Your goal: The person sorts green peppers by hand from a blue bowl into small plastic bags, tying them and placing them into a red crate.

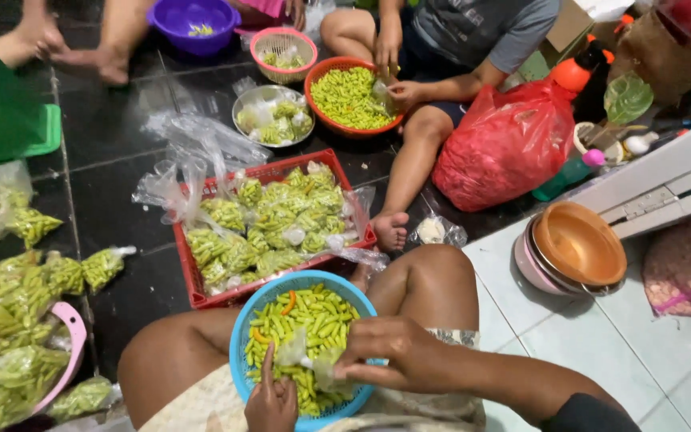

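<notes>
Floor: two tile zones, lit evenly.
Glossy dark tiles (113,184) are laid left and far; pale blue-green tiles (601,344) are seen near right, bounded far right by a white low frame (665,180).
</notes>
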